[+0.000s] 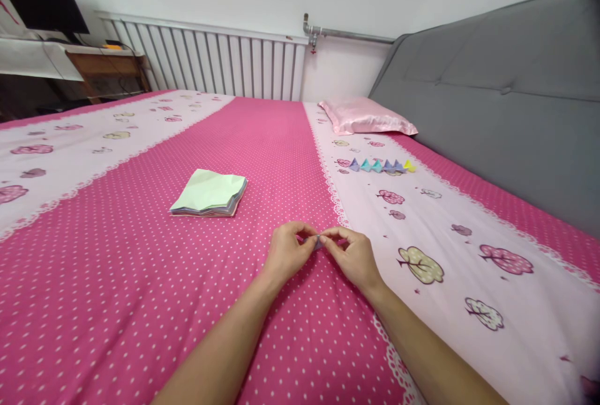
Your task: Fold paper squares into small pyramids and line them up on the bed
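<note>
Between my two hands is a small folded piece of grey-purple paper (318, 243), mostly covered by my fingers. My left hand (291, 247) pinches its left side, thumb and fingertips together. From the right, my right hand (350, 254) pinches the same paper, and the fingertips of both hands nearly meet. To the far left lies a stack of square paper sheets (209, 191), pale green on top with slightly wavy edges. Beyond my right hand, a row of several small folded paper shapes (376, 166) in purple, turquoise and yellow stands on the bedspread.
A pink bedspread (187, 267) with dots and printed trees lies under everything. At the back are a pink pillow (365, 116), a white radiator (210, 61) and a pipe with a valve (351, 34). A grey headboard (497, 80) bounds the right; a monitor (44, 2) stands far left.
</note>
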A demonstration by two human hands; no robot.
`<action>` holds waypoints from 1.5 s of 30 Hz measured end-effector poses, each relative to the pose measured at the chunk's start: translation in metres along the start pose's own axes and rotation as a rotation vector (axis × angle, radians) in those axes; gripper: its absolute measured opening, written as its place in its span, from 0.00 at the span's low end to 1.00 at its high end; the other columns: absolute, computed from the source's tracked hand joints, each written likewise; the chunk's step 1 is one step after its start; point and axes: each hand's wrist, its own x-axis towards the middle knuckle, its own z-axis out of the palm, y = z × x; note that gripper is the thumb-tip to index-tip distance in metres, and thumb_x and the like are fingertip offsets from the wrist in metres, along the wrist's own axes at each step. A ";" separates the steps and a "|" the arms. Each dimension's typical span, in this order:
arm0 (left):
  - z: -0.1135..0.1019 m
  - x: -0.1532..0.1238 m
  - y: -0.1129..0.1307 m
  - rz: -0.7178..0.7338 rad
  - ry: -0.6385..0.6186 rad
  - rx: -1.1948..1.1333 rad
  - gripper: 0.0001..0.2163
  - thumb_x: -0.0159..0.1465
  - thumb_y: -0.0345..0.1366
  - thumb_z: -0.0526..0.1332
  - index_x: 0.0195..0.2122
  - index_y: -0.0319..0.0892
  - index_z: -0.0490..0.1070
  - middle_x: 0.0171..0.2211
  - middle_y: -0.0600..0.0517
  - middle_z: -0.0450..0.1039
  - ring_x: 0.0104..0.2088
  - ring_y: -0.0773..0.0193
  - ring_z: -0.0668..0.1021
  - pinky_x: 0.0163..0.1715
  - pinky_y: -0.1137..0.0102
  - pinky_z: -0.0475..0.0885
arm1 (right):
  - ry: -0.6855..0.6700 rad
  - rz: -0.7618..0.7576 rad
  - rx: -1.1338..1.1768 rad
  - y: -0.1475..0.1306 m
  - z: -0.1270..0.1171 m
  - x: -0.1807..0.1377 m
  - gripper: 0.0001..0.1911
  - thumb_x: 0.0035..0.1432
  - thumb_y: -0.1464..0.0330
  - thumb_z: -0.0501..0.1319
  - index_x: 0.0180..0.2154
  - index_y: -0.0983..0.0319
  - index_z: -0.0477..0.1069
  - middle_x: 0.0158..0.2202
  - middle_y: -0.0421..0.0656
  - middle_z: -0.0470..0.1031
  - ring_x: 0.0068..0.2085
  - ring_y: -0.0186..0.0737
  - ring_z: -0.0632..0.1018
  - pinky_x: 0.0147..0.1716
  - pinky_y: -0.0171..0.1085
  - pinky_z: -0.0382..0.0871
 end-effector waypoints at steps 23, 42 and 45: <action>-0.006 0.002 0.001 -0.088 0.117 0.204 0.06 0.49 0.29 0.55 0.23 0.40 0.71 0.24 0.50 0.74 0.26 0.64 0.73 0.29 0.71 0.64 | 0.014 0.051 0.050 0.003 0.003 -0.001 0.07 0.50 0.66 0.58 0.27 0.62 0.72 0.26 0.42 0.76 0.27 0.38 0.77 0.29 0.36 0.71; -0.010 0.006 -0.004 -0.014 -0.024 0.527 0.13 0.54 0.27 0.51 0.30 0.43 0.75 0.32 0.50 0.75 0.34 0.62 0.74 0.36 0.70 0.65 | 0.009 -0.035 -0.215 0.008 -0.001 0.001 0.10 0.48 0.74 0.54 0.27 0.60 0.74 0.27 0.40 0.76 0.26 0.37 0.75 0.29 0.35 0.68; -0.009 0.005 -0.002 0.005 -0.052 0.551 0.14 0.55 0.27 0.49 0.32 0.42 0.75 0.34 0.48 0.74 0.37 0.61 0.74 0.39 0.69 0.65 | -0.015 -0.109 -0.306 0.005 -0.002 0.000 0.12 0.48 0.75 0.53 0.28 0.60 0.75 0.28 0.41 0.76 0.27 0.37 0.74 0.30 0.35 0.67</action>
